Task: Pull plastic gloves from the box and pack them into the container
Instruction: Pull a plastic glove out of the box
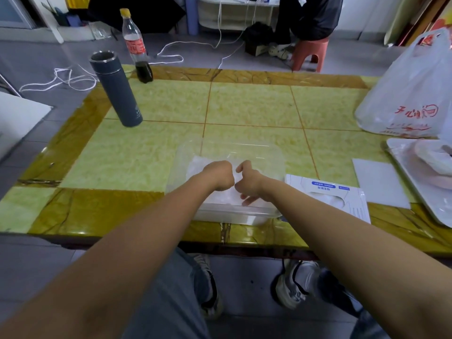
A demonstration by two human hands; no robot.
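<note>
A clear plastic container [274, 157] stands near the table's front edge with thin clear plastic gloves [198, 165] lying inside it. Both my hands are over the container, side by side. My left hand [219, 176] is curled into a fist and my right hand [249, 181] has its thumb up and fingers bent down; between them they pinch a filmy glove. A white and blue glove box [327, 192] lies flat just right of the container, its opening showing white plastic.
A grey thermos [117, 91] and a cola bottle [137, 45] stand at the far left of the yellow-green table [244, 106]. At right are a white plastic bag [413, 89], a white sheet [379, 182] and a white tray [420, 177]. A person sits on a stool [308, 53] beyond.
</note>
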